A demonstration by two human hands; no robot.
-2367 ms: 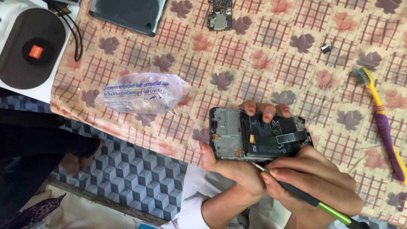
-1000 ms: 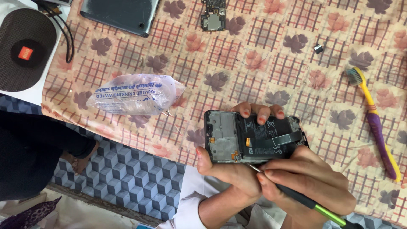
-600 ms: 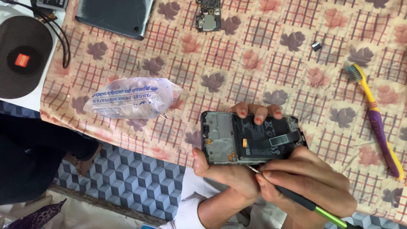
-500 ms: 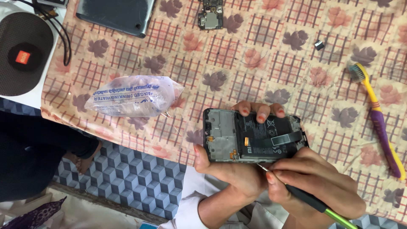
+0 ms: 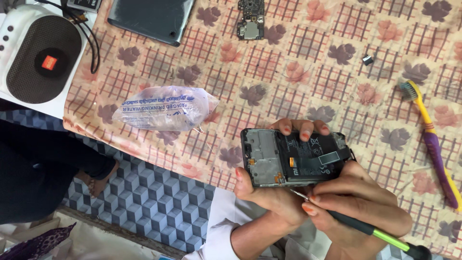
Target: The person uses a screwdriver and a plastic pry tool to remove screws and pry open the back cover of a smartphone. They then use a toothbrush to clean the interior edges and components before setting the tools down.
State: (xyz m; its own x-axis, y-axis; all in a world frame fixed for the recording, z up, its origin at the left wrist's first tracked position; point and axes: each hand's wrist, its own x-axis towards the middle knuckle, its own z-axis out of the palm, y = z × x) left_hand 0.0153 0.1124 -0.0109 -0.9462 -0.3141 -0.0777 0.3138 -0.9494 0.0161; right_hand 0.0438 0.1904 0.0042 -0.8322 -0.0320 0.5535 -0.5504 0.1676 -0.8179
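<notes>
**A:** Item one, please: what do I have in hand?

**B:** An opened phone (image 5: 296, 157), back cover off, dark battery and bare frame showing. I hold it just over the near edge of the table (image 5: 308, 86), towards the right. My left hand (image 5: 269, 192) grips it: thumb on the left end, fingertips (image 5: 304, 129) curled over the far long side.

**A:** And the other hand?

**B:** My right hand (image 5: 358, 204) is closed around a screwdriver (image 5: 368, 228) with a black and green handle. Its metal tip sits at the phone's near edge; I cannot tell whether it touches.

**A:** Nearest items on the cloth?

**B:** A leaf-patterned tablecloth covers the table. Left of the phone, near the same edge, lies a clear plastic pouch (image 5: 163, 108) with blue print. Well apart on the right edge, a toothbrush (image 5: 433, 144), yellow and purple, green head pointing away from me.

**A:** Far side?

**B:** A small circuit board (image 5: 250, 21) at the far edge, a dark grey back panel (image 5: 151, 19) to its left, and a tiny dark part (image 5: 368, 59) further right.

**A:** Off the cloth?

**B:** At the far left corner, a white speaker (image 5: 41, 58) with a dark grille and a black cable. Below it, a patterned floor and another person's leg and bare foot (image 5: 98, 180).
</notes>
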